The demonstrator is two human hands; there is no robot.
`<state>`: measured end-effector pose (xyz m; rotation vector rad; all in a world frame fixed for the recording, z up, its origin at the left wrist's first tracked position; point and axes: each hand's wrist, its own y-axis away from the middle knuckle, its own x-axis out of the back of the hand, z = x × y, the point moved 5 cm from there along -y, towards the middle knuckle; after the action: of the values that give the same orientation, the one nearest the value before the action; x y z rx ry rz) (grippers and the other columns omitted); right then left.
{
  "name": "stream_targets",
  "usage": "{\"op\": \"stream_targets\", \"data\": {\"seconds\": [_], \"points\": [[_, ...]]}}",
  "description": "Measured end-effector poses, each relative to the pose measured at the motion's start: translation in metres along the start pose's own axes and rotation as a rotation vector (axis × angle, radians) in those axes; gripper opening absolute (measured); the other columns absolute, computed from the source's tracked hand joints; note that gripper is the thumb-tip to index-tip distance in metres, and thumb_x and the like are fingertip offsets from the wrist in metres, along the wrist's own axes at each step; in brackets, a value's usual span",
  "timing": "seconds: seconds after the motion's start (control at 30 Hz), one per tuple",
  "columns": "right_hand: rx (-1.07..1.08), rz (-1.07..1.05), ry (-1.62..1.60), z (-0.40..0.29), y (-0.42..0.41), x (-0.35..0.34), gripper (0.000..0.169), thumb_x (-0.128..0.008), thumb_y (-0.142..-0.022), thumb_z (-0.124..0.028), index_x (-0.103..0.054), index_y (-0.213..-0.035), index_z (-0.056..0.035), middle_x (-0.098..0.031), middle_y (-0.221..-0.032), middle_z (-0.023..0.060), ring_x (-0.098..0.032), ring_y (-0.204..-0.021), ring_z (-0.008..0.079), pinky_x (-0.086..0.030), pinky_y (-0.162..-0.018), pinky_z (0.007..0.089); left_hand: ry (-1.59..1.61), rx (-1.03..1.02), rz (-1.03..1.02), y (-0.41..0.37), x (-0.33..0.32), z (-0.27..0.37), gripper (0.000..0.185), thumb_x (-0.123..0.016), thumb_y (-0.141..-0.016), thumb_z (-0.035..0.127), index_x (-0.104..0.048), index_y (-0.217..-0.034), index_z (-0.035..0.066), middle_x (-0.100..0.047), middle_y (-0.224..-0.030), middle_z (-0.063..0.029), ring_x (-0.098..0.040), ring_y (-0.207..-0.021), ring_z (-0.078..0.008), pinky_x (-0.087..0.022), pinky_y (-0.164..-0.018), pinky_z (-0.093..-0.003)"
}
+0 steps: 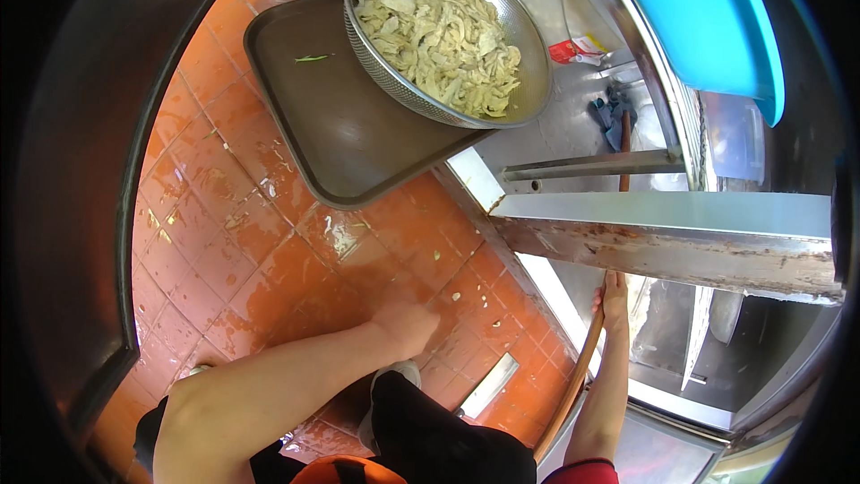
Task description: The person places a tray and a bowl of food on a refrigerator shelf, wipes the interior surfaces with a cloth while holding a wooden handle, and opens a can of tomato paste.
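Note:
My right hand (611, 299) grips a long wooden pole (581, 366) beside the steel counter frame. The pole passes behind a rusty-edged metal bar (665, 249). Its far end meets a dark wet cloth (610, 119) inside the steel unit. My left hand (406, 326) hangs over the tiled floor, blurred and apart from any object; its fingers cannot be made out. Ahead, a brown tray (329, 128) bears a perforated metal colander (531, 91) full of pale shredded food (437, 40). The colander sits at the tray's right side.
A flat rectangular blade (494, 383) with a dark handle lies near my shoe. The orange tile floor (269, 269) is wet and strewn with scraps. A blue plastic tub (705, 20) stands upper right, above a clear container (732, 138). A dark counter edge (127, 228) curves along the left.

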<state>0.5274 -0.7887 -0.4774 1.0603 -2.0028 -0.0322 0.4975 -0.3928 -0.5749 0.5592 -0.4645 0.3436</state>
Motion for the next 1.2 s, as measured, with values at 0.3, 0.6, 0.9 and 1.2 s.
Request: {"op": "stream_targets", "data": {"seconds": [0.3,0.6,0.9,1.2], "points": [[-0.014,-0.002,-0.099,0.031,0.038,0.004,0.050,-0.039,-0.100,-0.033,-0.021,-0.146,-0.0252,-0.041,-0.058,0.0001,-0.039,-0.042,0.0084,-0.037,-0.034,0.0230,-0.033,0.032,-0.047,0.005,-0.006,-0.010,0.026,-0.046,-0.088,0.014,-0.062,-0.107,0.008,-0.067,-0.086,-0.0144,-0.065,-0.082,-0.0339,-0.051,-0.068,-0.0458],[-0.128,-0.006,-0.321,0.010,-0.021,-0.028,0.035,-0.040,-0.097,-0.044,-0.045,-0.082,-0.0128,-0.043,-0.064,-0.0005,-0.040,-0.047,0.0071,-0.034,-0.039,0.0224,-0.010,0.004,-0.084,0.000,-0.028,-0.018,0.024,-0.052,-0.081,0.012,-0.062,-0.102,0.005,-0.067,-0.088,-0.0148,-0.065,-0.084,-0.0338,-0.052,-0.070,-0.0451],[0.128,-0.124,-0.097,0.023,-0.059,-0.013,0.026,-0.046,-0.096,-0.035,-0.048,-0.085,-0.0118,-0.049,-0.066,0.0013,-0.045,-0.049,0.0087,-0.037,-0.040,0.0227,0.017,0.033,-0.084,-0.008,-0.036,-0.023,0.025,-0.052,-0.083,0.015,-0.062,-0.103,0.005,-0.066,-0.091,-0.0152,-0.065,-0.085,-0.0331,-0.052,-0.072,-0.0450],[0.076,-0.091,-0.063,0.014,0.015,-0.051,0.025,-0.042,-0.099,-0.034,-0.047,-0.106,-0.0100,-0.044,-0.057,0.0007,-0.042,-0.041,0.0094,-0.038,-0.035,0.0241,0.010,0.048,-0.067,-0.009,-0.022,-0.025,0.026,-0.051,-0.085,0.018,-0.064,-0.103,0.006,-0.067,-0.086,-0.0166,-0.065,-0.082,-0.0346,-0.052,-0.071,-0.0461]]}}
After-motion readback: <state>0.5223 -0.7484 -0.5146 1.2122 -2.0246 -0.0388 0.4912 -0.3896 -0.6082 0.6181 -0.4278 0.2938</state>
